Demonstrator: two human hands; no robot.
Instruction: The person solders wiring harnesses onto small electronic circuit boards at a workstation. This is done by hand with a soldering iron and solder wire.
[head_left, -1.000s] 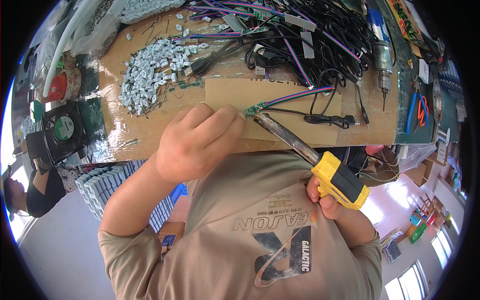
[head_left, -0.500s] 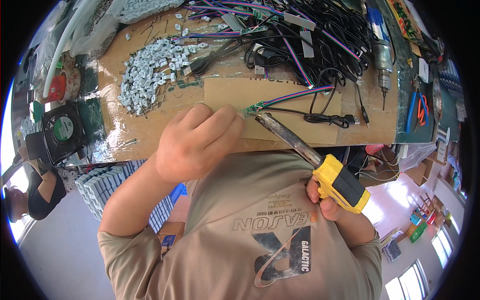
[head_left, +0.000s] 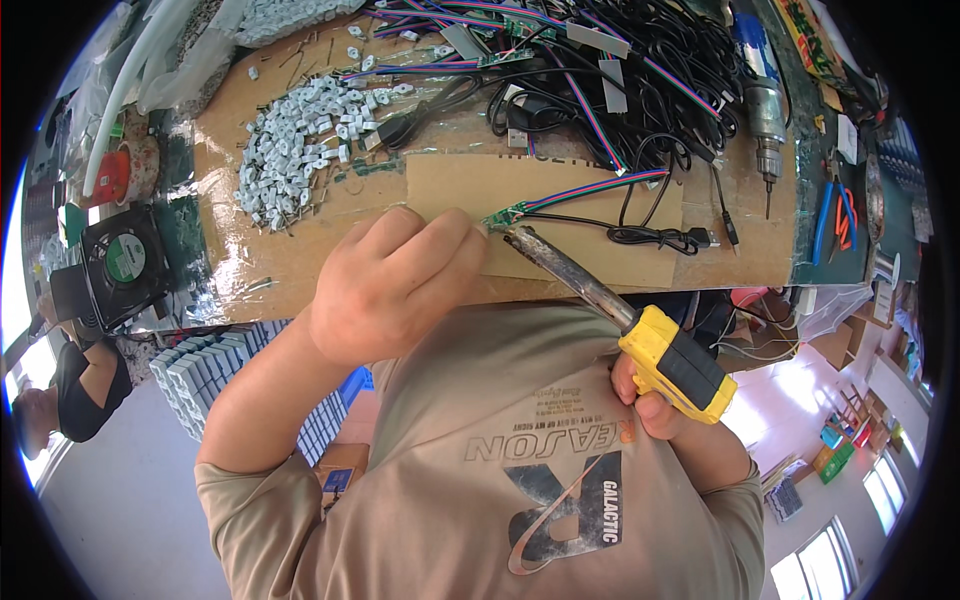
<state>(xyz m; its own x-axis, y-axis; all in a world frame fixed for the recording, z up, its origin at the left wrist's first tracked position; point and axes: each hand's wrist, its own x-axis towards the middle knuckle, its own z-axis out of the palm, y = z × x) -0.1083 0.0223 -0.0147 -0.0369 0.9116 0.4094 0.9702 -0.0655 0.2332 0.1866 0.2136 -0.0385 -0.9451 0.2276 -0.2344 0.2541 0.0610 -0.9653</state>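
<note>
My left hand [head_left: 400, 285] is closed in a pinch at the left end of a small green circuit board [head_left: 508, 214]. Its fingertips hide that end of the board. Striped flat wires [head_left: 600, 190] and a black cable run off the board to the right. In my right hand [head_left: 645, 400] is a soldering iron [head_left: 680, 365] with a yellow and black handle, gripped from below. The iron's dark metal barrel slants up and left, and its tip is close beside the board's lower edge. Whether it touches cannot be made out.
A cardboard sheet [head_left: 450, 180] lies under the board. Left of it is a heap of small white clips [head_left: 290, 155]. Tangled black cables [head_left: 640, 100] fill the back. A drill [head_left: 766, 125] and pliers [head_left: 825, 220] lie right; a fan [head_left: 127, 257] stands left. Another person [head_left: 80, 390] is far left.
The soldering iron has shifted slightly left, its tip still beside the board. My left hand has hardly moved.
</note>
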